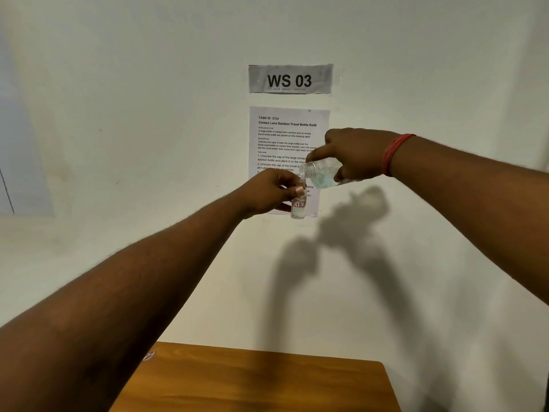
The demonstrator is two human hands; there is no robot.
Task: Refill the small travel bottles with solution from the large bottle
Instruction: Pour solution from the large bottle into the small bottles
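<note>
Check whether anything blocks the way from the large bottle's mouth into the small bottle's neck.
Nothing visible does. The large bottle, tilted in the right hand, has its uncapped mouth just above the open neck of the small bottle, held upright by the left hand.

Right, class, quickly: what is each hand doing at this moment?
Left hand: grips the small travel bottle, upright.
Right hand: grips the large bottle, tipped toward the small one's mouth.

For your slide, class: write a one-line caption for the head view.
Right hand tips the large bottle over the small travel bottle held by the left hand.
</note>
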